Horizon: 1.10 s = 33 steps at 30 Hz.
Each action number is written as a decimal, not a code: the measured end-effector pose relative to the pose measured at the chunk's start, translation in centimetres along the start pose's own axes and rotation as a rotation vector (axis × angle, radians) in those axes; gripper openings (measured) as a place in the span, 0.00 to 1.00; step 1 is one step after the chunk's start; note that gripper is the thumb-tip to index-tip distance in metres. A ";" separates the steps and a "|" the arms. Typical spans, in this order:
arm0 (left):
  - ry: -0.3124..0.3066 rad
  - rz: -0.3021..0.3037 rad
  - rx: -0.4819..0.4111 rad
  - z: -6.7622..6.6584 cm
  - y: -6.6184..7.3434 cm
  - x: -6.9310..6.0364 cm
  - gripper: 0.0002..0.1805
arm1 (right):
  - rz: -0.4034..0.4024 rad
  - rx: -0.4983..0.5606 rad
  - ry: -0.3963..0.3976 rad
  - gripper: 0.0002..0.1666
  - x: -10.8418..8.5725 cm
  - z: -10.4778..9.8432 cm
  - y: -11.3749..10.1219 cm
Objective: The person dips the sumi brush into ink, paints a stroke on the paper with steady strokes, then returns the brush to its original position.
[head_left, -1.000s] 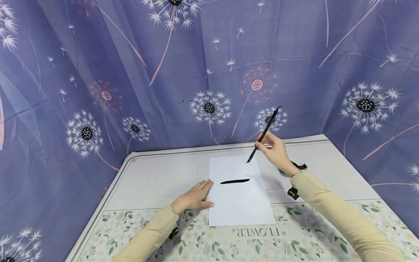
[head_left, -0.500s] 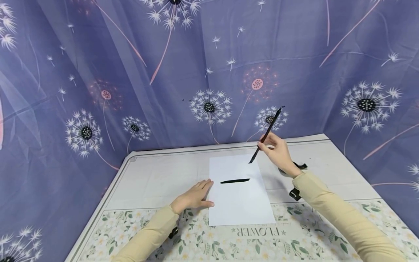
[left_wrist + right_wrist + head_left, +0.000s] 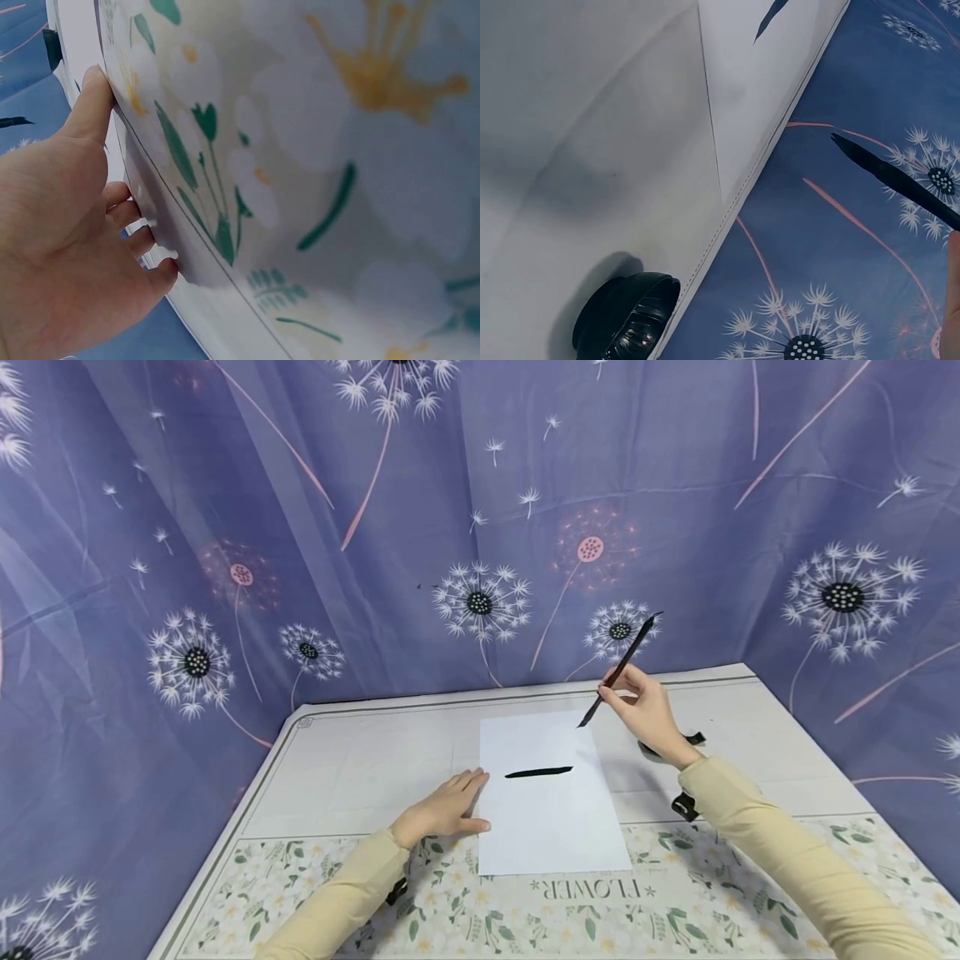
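My right hand [image 3: 647, 708] pinches a dark calligraphy brush [image 3: 628, 653] between thumb and fingers. The brush slants, its black tip low and to the left, seemingly above the top right of a white paper sheet [image 3: 551, 835]. One thick black ink stroke [image 3: 538, 772] runs across the sheet's middle. On the sheet's left edge, fingers outstretched, rests my left hand [image 3: 444, 810]. The left wrist view shows this left hand [image 3: 60, 217] beside the floral tablecloth. In the right wrist view the brush [image 3: 892, 178] enters from the right; most of the right hand lies outside that view.
A black bowl [image 3: 626, 319] stands on the table, largely hidden by the right hand and wrist in the head view. Pale cloth with a floral band [image 3: 337, 893] and the word FLOWER covers the table. A purple dandelion curtain [image 3: 375, 610] hangs behind it.
My right hand has drifted slightly right with the brush, which now leans further over to the right. The left hand, the sheet and the ink stroke look the same.
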<state>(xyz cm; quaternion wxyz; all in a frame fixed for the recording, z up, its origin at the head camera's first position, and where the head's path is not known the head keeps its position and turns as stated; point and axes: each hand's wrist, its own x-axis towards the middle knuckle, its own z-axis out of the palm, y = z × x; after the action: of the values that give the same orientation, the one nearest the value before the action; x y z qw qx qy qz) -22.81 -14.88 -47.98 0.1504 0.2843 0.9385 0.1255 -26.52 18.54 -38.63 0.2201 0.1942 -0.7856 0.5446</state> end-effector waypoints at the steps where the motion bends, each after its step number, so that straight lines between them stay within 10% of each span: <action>1: -0.001 -0.002 -0.001 0.0 0.0 0.0 0.48 | -0.004 -0.004 -0.002 0.07 0.0 0.0 0.0; 33: -0.002 0.000 0.003 0.0 -0.1 0.0 0.48 | -0.142 -0.082 -0.036 0.08 -0.8 -0.9 1.0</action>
<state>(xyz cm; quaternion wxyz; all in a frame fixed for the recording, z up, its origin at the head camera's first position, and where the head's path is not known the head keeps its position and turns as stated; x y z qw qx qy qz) -22.82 -14.93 -48.02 0.1507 0.2847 0.9385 0.1239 -26.22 19.81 -39.56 0.2519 0.2498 -0.7954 0.4914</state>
